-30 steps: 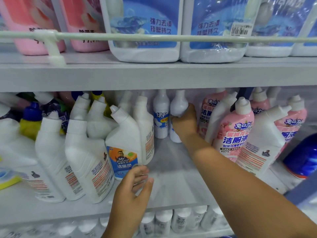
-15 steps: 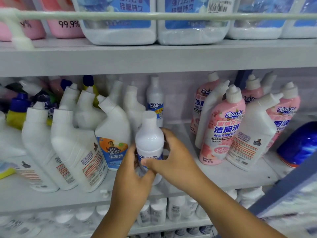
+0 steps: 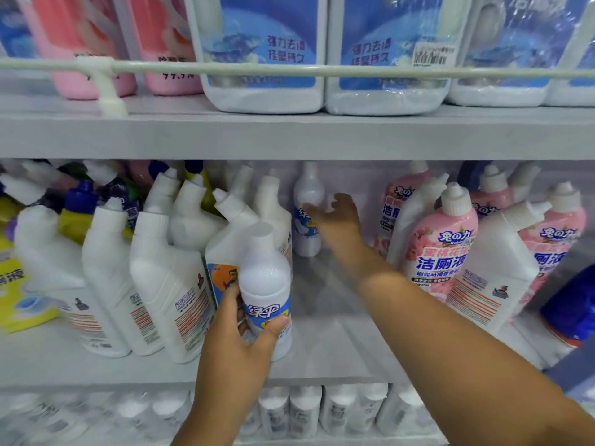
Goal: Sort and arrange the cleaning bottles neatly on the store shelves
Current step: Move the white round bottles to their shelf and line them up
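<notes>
Bottle (image 3: 265,284) is gripped upright by the left hand (image 3: 238,352), fingers curled round it; beyond it, the right hand (image 3: 338,220) is spread, fingers apart, beside a second bottle (image 3: 306,201).

Middle shelf (image 3: 338,355): angled-neck bottles (image 3: 167,284) are packed at left, flip-cap bottles (image 3: 441,252) at right, with a gap between. A small bottle (image 3: 265,284) is held at the gap's front by the left hand (image 3: 238,346). A second small bottle (image 3: 307,214) stands behind, at the back, just beside the right hand (image 3: 341,220). Jugs (image 3: 267,53) are lined on the upper shelf (image 3: 289,136) above.
</notes>
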Demonstrator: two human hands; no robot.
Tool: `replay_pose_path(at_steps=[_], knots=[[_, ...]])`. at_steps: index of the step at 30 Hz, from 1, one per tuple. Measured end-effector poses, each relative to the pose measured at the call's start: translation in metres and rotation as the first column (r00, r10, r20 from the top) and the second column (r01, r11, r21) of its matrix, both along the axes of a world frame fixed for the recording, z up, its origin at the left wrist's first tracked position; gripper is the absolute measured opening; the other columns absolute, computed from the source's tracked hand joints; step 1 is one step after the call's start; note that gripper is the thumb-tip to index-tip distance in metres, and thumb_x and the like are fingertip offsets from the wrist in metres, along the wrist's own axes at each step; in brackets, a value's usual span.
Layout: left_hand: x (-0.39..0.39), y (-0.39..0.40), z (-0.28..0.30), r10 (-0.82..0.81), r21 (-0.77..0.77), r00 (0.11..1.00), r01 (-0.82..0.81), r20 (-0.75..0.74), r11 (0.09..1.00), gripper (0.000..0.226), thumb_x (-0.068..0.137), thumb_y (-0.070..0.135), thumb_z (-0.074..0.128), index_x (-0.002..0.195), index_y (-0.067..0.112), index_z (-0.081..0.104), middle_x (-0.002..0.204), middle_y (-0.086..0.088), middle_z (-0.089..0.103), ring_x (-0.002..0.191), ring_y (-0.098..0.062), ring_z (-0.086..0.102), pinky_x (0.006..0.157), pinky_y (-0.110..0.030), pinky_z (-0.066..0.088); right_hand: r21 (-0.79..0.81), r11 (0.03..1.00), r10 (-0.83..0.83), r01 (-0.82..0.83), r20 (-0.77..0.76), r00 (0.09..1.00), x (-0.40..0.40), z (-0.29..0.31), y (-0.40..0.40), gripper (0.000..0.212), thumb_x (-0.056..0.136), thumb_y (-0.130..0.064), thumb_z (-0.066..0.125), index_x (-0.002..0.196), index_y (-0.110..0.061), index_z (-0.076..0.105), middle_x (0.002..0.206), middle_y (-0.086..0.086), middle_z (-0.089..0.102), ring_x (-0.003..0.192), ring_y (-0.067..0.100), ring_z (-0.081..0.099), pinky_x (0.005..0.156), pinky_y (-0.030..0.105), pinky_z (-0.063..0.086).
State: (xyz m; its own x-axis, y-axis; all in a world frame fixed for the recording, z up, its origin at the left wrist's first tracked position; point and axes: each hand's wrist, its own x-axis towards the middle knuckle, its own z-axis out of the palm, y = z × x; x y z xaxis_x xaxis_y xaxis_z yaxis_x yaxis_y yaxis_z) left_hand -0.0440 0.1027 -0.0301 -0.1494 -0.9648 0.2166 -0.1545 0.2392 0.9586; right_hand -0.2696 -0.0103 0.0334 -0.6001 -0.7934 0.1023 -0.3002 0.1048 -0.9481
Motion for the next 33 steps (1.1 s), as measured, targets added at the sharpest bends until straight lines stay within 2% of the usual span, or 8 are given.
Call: replay_pose_path(at_steps=[4,8,10,13,16,21,26,33], knots=[[0.001,0.000,0.001,-0.015,-0.010,1.000,0.015,0.003,1.000,0.066,0.078,0.019,0.086,0.126,0.050,0.053,0.120,0.029,0.067,0.111,0.003,0.065,0.099,-0.039,0.055,0.036,0.999,0.003,0.001,-0.102,0.995,-0.005,-0.016,-0.036,0.053,0.074,-0.024,0.085,0.116,-0.010,0.056,0.117,0.009,0.067,0.104,0.027,0.067,0.079,0.032,0.051],[0.006,-0.004,0.000,-0.032,0.014,0.999,0.032,0.015,0.999,0.067,0.077,0.025,0.087,0.130,0.048,0.052,0.124,0.023,0.067,0.112,-0.001,0.066,0.099,-0.039,0.056,0.018,1.000,-0.019,0.021,-0.119,0.993,0.000,-0.022,-0.045,0.057,0.072,-0.031,0.085,0.118,-0.010,0.058,0.115,0.007,0.068,0.103,0.024,0.065,0.086,0.037,0.055],[0.008,-0.005,-0.001,-0.036,0.009,0.999,0.036,0.035,0.999,0.068,0.077,0.029,0.087,0.131,0.048,0.050,0.126,0.024,0.065,0.112,0.000,0.065,0.099,-0.040,0.055,0.029,1.000,-0.001,0.004,-0.112,0.994,0.001,-0.021,-0.037,0.047,0.067,-0.032,0.080,0.103,-0.008,0.064,0.100,0.009,0.072,0.089,0.022,0.068,0.074,0.031,0.053],[0.011,-0.005,-0.002,-0.023,-0.014,0.998,0.024,0.054,1.000,0.068,0.076,0.034,0.087,0.130,0.051,0.050,0.125,0.027,0.065,0.112,0.001,0.064,0.096,-0.037,0.055,-0.031,0.999,0.007,-0.008,-0.048,0.999,0.010,-0.023,0.006,0.026,0.068,-0.017,0.080,0.085,-0.006,0.064,0.077,0.010,0.070,0.063,0.012,0.064,0.061,0.029,0.053],[0.011,-0.005,-0.001,-0.024,-0.035,0.999,0.026,0.046,0.999,0.066,0.074,0.032,0.087,0.126,0.050,0.051,0.123,0.028,0.065,0.110,0.004,0.063,0.093,-0.031,0.055,-0.077,0.997,-0.010,0.010,-0.006,1.000,0.027,-0.022,0.074,0.036,0.071,-0.014,0.089,0.094,-0.028,0.066,0.086,-0.011,0.073,0.070,-0.005,0.067,0.065,0.017,0.054],[0.015,-0.015,-0.006,-0.095,-0.038,0.994,0.098,0.055,0.995,0.072,0.073,0.029,0.089,0.125,0.055,0.047,0.128,0.024,0.063,0.114,0.000,0.064,0.094,-0.032,0.054,-0.097,0.994,-0.049,0.049,0.001,0.999,0.057,-0.017,0.163,0.047,0.071,-0.017,0.090,0.112,-0.030,0.068,0.104,-0.014,0.074,0.090,-0.001,0.070,0.076,0.017,0.056],[0.019,-0.024,-0.004,-0.178,-0.005,0.982,0.179,0.063,0.984,0.072,0.072,0.029,0.089,0.130,0.050,0.051,0.129,0.020,0.064,0.112,0.001,0.065,0.096,-0.039,0.056,-0.091,0.991,-0.097,0.097,0.013,0.995,0.078,-0.027,0.193,0.060,0.071,-0.019,0.090,0.121,-0.039,0.065,0.119,-0.015,0.070,0.108,0.002,0.066,0.091,0.032,0.058],[0.035,0.000,0.013,-0.199,0.057,0.980,0.198,-0.001,0.978,0.068,0.072,0.024,0.091,0.119,0.056,0.054,0.117,0.033,0.066,0.103,0.011,0.065,0.093,-0.035,0.056,-0.072,0.993,-0.097,0.097,0.003,0.995,0.095,-0.025,0.218,0.061,0.070,-0.024,0.091,0.122,-0.039,0.063,0.116,-0.016,0.069,0.102,-0.007,0.065,0.085,0.022,0.057]])
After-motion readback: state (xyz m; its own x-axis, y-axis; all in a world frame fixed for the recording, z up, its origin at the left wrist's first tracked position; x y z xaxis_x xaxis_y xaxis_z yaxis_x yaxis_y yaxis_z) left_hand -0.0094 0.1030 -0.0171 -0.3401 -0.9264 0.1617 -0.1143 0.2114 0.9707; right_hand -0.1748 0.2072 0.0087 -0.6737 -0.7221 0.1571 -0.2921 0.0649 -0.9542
